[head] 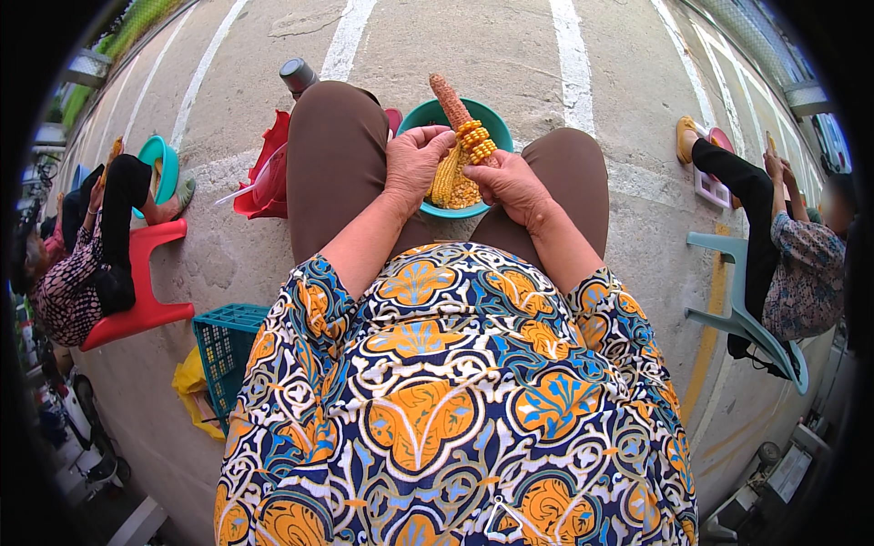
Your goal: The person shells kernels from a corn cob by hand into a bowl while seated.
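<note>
Between my knees stands a teal plastic basin [496, 117] with loose corn kernels [461, 195] and a yellow ear of corn [444, 179] in it. Over it is a partly shelled corn cob [451, 104], its far end bare and reddish, with a band of yellow kernels nearer my hands. My right hand [509, 181] grips the near end of this cob. At the cob's left side is my left hand [418, 160], thumb and forefinger close together by the kernels; whether they pinch anything cannot be made out.
A red plastic bag [266, 174] and a grey flask [298, 75] are by my left knee. Beside my left hip are a teal crate [229, 334] and a yellow bag [194, 389]. People sit on a red stool [153, 286] at left and a light blue chair [737, 300] at right.
</note>
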